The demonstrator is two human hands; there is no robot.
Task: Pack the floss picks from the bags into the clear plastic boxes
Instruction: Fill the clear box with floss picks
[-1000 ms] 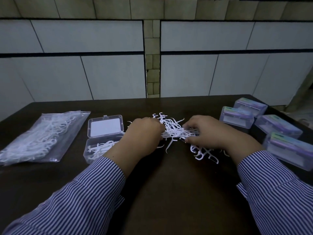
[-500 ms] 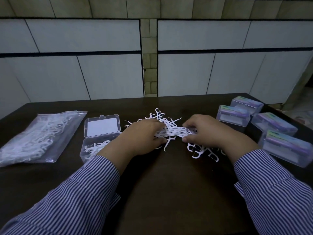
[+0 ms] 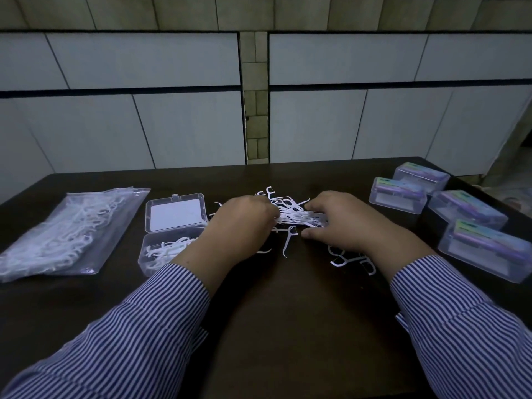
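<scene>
Both hands, left hand [image 3: 244,223] & right hand [image 3: 342,223], pinch a floss picks bunch [image 3: 296,216]; loose ones could drop before the open box [image 3: 169,249] at 9 o'clock.

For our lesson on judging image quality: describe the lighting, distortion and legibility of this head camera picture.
Head view: dim and bluish; the dark table swallows shadows, while the white floss picks stand out. Wide-angle bending curves the wall tile lines and stretches the striped sleeves. No strong glare; the closed boxes' labels are too soft to read.
</scene>
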